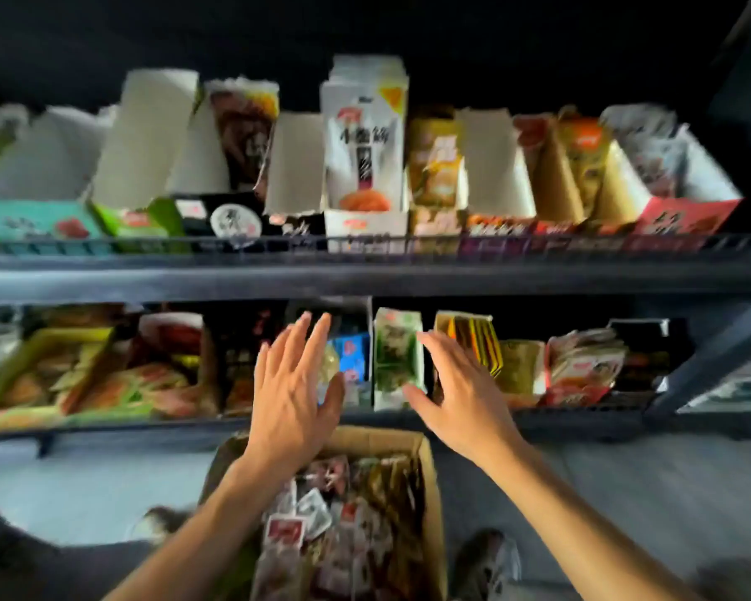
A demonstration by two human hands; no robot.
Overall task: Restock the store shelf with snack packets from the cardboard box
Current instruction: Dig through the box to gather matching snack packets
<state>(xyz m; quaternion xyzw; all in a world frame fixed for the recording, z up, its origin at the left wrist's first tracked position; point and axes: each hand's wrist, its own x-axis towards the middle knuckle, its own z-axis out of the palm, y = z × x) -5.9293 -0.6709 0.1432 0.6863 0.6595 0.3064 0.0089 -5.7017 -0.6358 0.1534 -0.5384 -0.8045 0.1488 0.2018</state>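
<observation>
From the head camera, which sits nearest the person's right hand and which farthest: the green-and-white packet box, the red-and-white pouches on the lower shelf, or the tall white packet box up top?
From the right hand:
1. Green-and-white packet box, touching its thumb side.
2. Red-and-white pouches, lower shelf, off to the right.
3. Tall white packet box, upper shelf.

Cardboard box [430,461] cut off at btm edge; snack packets [321,527] inside blurred, labels unreadable; lower-shelf backs dark.
</observation>
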